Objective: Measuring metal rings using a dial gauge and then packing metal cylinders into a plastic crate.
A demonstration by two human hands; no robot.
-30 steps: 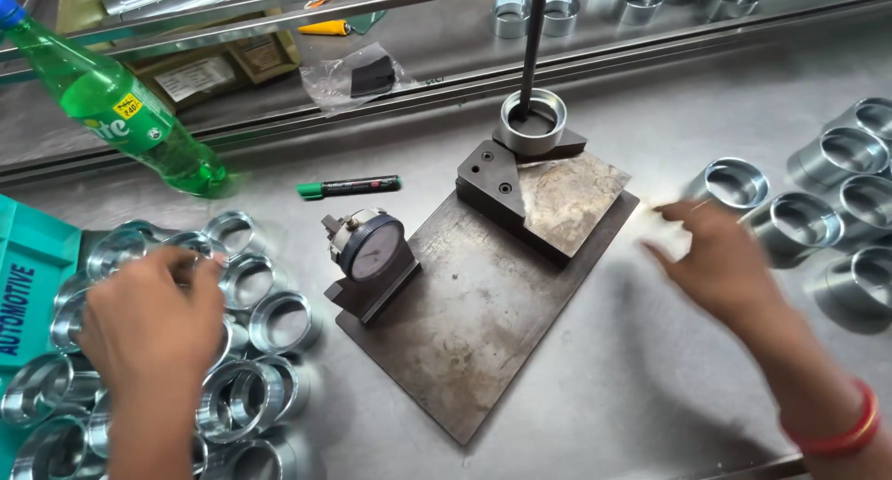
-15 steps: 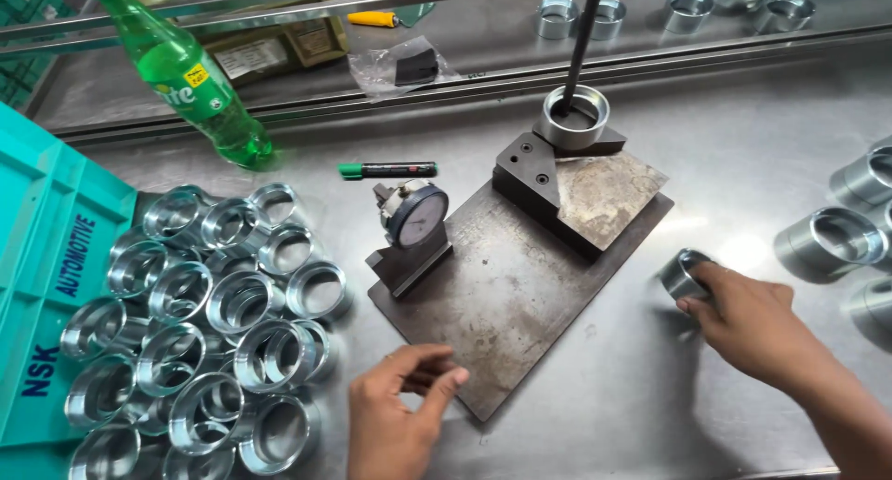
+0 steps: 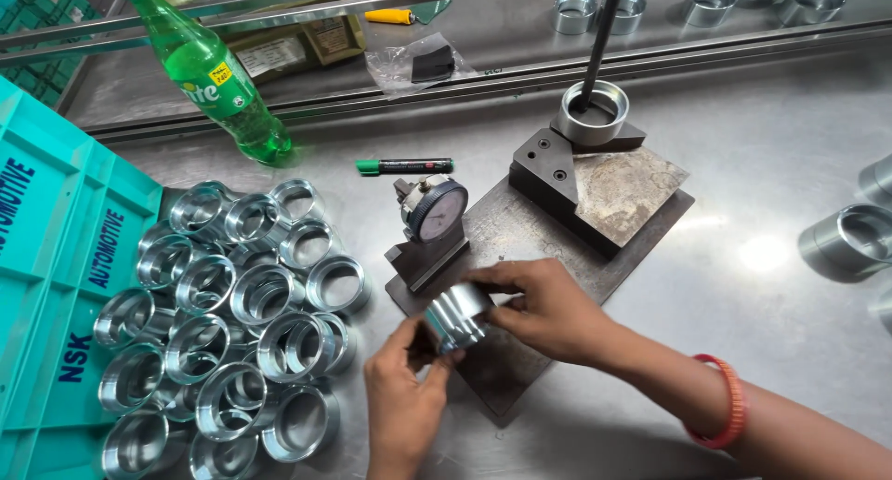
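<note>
Steel ring (image 3: 457, 316), bright and grooved on its outer wall: held between both my hands above the near end of the dark base plate (image 3: 520, 248), just in front of the dial gauge (image 3: 437, 212). Its axis lies roughly level, tipped toward the gauge; one open end faces my left palm.

Right hand (image 3: 548, 308): fingers closed over the ring's top and far side, thumb under. It comes in from the right edge of the table and sits nearer the gauge than the other.

Left hand (image 3: 404, 387): fingertips pinched on the ring's near, lower rim, reaching up from the near edge.

Gauge stand: upright at the plate's left side, face turned to me, close beyond the ring but whether touching it I cannot tell.

Fixture block (image 3: 595, 187) with a ring seated on a black post (image 3: 599, 43): far end of the plate.

Heap of like rings (image 3: 232, 322): left of the plate, beside a teal crate (image 3: 56, 257).

Green marker (image 3: 404, 166) and green bottle (image 3: 209, 71): toward the far left.

More rings (image 3: 841, 243): right edge.
</note>
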